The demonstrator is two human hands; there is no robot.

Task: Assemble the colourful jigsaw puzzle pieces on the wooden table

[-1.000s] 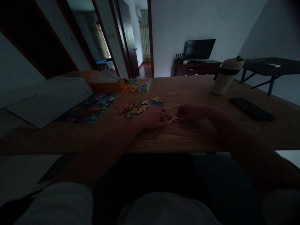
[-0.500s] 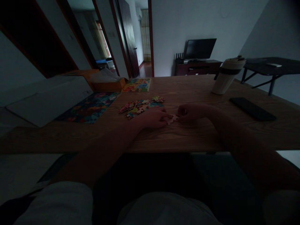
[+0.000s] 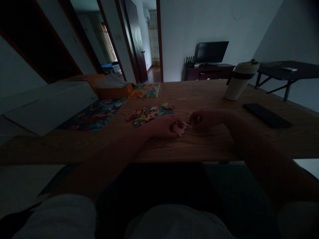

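White cloth of the person's sleeve (image 3: 58,215) fills the lower left of the frame, and a pale shirt (image 3: 174,222) shows at the bottom centre. Brown wood grain marks the table (image 3: 199,149), whose near edge crosses the frame below its middle.

Just right of centre, the left hand (image 3: 165,126) grips small pale puzzle pieces (image 3: 181,128) between thumb and fingers, low over the wood. From the right, the right hand (image 3: 205,118) is curled, its fingertips at the right end of the same pieces; it is too dark to tell whether they pinch them.

Just beyond the left hand, at the centre of the frame, lies a loose heap of colourful pieces (image 3: 149,114). Toward the right edge a black flat slab (image 3: 267,115) rests on the wood. On the left, a white box (image 3: 52,103) sits beside a dark patterned sheet (image 3: 99,114). Farther back, a cream bottle (image 3: 238,84) stands at right, while an orange box (image 3: 114,91) and a yellow patterned sheet (image 3: 145,90) lie left of centre.

Beyond the table, at upper right, are a black folding table (image 3: 294,71), a dark cabinet (image 3: 209,72) and a television (image 3: 211,52); a curtain (image 3: 154,38) hangs past the doorway at upper centre.
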